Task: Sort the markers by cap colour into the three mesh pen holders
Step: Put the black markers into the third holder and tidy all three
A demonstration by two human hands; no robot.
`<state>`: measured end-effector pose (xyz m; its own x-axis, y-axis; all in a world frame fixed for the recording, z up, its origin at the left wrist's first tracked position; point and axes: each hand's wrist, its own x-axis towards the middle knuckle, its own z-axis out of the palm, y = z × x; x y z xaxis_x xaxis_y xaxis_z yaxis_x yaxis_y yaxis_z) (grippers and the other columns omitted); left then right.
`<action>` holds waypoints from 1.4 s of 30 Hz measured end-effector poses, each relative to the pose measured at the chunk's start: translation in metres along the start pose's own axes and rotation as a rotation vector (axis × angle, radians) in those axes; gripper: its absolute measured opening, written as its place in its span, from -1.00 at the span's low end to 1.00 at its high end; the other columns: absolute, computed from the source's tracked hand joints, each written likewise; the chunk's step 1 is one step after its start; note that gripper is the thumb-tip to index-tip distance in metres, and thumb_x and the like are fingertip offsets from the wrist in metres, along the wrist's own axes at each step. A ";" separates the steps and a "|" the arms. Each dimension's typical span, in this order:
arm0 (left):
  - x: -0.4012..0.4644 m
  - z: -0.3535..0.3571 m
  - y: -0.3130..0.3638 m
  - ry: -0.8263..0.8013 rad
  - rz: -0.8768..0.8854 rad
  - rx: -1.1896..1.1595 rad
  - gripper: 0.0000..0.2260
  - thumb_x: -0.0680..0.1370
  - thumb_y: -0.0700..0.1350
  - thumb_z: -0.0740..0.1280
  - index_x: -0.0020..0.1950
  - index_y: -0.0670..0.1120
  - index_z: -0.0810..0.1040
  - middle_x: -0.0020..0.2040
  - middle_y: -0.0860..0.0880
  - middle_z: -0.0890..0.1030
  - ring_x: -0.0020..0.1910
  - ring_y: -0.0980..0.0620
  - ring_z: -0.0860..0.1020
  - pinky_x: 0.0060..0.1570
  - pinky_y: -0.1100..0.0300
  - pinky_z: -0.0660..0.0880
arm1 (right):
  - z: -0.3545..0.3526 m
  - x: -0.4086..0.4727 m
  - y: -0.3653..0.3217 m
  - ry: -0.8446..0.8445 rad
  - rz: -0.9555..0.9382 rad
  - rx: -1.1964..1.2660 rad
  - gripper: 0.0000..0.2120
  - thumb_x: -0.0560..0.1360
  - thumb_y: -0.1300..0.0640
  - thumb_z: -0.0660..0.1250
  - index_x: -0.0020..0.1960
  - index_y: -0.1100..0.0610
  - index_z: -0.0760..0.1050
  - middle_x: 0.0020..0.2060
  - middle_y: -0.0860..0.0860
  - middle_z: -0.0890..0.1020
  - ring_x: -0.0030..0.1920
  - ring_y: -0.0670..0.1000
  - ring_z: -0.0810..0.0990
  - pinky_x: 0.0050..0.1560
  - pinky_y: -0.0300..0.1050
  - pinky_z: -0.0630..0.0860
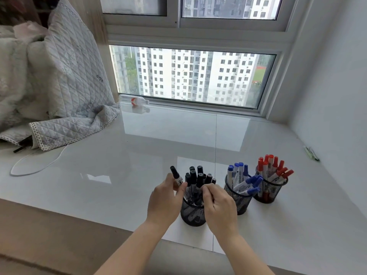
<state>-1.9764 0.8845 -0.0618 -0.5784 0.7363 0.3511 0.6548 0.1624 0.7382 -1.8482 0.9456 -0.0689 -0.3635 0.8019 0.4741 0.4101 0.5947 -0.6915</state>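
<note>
Left hand [164, 197] grip pinches a black-capped marker [176, 176], upright, above left rim of black holder [193, 214]. Right hand [217, 203] grip curled at the black markers [198, 179]; contents unclear. Blue holder [239, 200], then red holder [268, 192], full, on surface [119, 165].

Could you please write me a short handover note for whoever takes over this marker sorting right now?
Left hand: holds a black-capped marker upright beside the left holder.
Right hand: fingers curled at the black markers in that holder; whether it grips one is unclear.
Middle holder has the blue markers; right holder has the red markers.
Done: no loose markers seen on the surface.
Left: drop the held marker into the left holder.
</note>
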 end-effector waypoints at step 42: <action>-0.020 -0.005 -0.009 0.084 0.255 -0.008 -0.86 0.53 -0.06 0.27 0.08 -0.02 0.45 -0.04 0.05 0.50 -0.15 0.16 0.54 -0.28 0.11 0.56 | -0.010 -0.006 0.008 0.014 -0.092 0.081 -0.75 0.35 0.28 0.22 0.00 0.12 0.47 -0.15 -0.11 0.48 -0.12 -0.12 0.50 -0.18 -0.27 0.42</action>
<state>-1.9736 0.8654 -0.0729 -0.4343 0.6955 0.5725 0.7806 -0.0266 0.6245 -1.8340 0.9458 -0.0715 -0.3841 0.7454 0.5448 0.3068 0.6596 -0.6862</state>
